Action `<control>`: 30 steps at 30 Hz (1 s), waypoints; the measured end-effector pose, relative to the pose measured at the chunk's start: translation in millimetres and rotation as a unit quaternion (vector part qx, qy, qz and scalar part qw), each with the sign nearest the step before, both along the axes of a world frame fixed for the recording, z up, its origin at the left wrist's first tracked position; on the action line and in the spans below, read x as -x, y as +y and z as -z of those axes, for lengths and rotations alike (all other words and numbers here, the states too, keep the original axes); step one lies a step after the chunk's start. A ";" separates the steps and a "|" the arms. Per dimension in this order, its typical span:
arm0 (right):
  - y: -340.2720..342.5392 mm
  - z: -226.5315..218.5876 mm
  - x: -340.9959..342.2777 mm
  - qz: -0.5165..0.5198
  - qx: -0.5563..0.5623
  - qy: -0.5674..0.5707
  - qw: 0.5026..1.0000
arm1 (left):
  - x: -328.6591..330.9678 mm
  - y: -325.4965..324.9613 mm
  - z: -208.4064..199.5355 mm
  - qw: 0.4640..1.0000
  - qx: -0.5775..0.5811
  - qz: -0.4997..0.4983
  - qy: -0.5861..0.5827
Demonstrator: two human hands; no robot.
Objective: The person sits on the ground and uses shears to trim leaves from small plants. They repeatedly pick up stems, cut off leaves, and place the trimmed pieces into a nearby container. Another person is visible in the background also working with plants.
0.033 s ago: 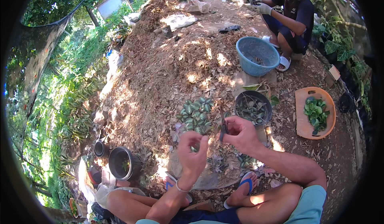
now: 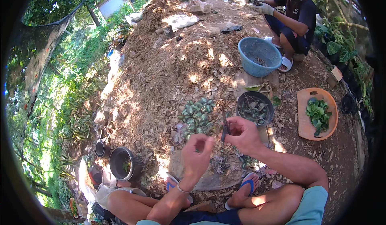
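My right hand (image 2: 244, 136) is closed round the dark handles of a pair of scissors (image 2: 225, 128), whose blades point away from me. Just to the left, my left hand (image 2: 196, 154) is pinched, thumb against fingers, close to the scissors. Whatever lies between its fingertips is too small to make out. Beyond the left hand, a clump of plants with silvery-green patterned leaves (image 2: 197, 114) rests on the leaf-strewn ground. Small loose cuttings (image 2: 219, 163) lie on a flat sheet below my hands. A black pot (image 2: 270, 119) with similar leafy stems stands beyond my right hand.
An orange basket (image 2: 304, 124) with green leaves lies at the right. Farther off stands a blue tub (image 2: 257, 68), near a crouching person in gloves (image 2: 295, 18). Black pots (image 2: 124, 164) are at the left, by a heap of dry litter (image 2: 155, 16) farther away.
My left hand has shifted slightly to the right, its fingertips closer to the scissors. The right hand and scissors have hardly moved.
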State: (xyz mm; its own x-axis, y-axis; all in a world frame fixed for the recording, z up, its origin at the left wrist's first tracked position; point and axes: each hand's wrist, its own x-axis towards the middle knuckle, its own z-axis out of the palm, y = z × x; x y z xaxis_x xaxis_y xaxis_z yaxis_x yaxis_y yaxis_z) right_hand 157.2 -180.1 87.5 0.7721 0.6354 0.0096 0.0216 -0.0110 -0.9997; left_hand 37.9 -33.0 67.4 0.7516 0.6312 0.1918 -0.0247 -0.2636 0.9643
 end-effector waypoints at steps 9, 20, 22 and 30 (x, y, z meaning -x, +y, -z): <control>0.1 -10.0 3.4 -0.022 0.021 -0.067 0.997 | 1.0 -5.8 8.8 0.931 0.343 0.118 -0.036; -9.6 -33.2 -11.7 -0.118 0.078 -0.033 0.989 | -2.3 25.2 8.3 0.834 0.541 0.081 -0.069; -18.0 -40.8 -19.6 -0.212 0.101 -0.041 0.971 | -2.0 32.7 10.4 0.835 0.538 0.072 -0.089; -28.9 -43.7 -20.3 -0.359 0.210 -0.111 0.903 | -7.0 38.6 11.8 0.895 0.435 0.027 -0.095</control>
